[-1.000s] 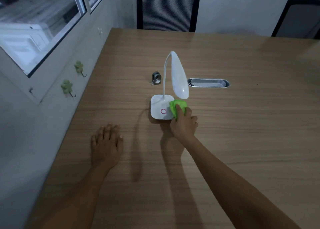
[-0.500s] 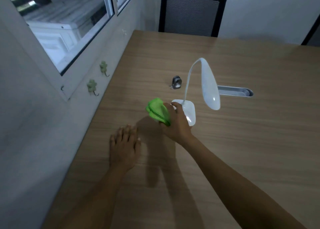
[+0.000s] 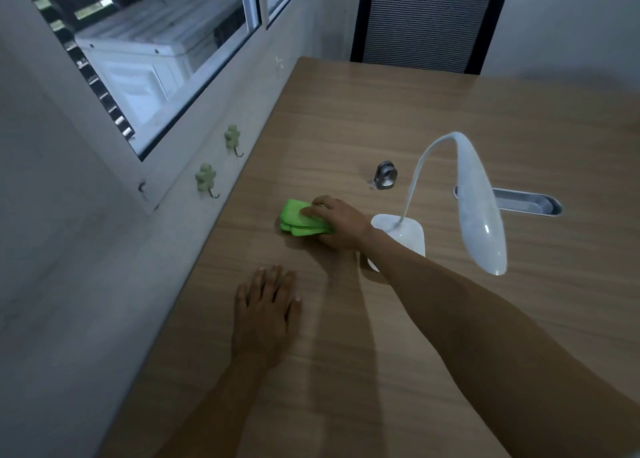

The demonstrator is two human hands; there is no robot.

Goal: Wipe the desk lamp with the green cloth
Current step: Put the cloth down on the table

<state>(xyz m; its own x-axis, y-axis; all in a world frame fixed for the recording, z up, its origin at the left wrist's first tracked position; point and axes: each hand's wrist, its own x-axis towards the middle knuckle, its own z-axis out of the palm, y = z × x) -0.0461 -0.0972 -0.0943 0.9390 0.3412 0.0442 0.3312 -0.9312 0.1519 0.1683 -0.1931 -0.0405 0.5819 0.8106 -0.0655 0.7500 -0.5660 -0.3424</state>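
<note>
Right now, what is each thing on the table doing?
Green cloth: folded, lying on the table, under the right hand.
Right hand: resting on the cloth.
Left hand: flat on the table, empty.
Desk lamp: upright, head bent down, off.
Metal tray: set into the table.

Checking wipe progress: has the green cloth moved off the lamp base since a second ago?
Yes. The green cloth, under the right hand, went from the desk lamp base's right side across to the table left of it, toward the wall.
</note>
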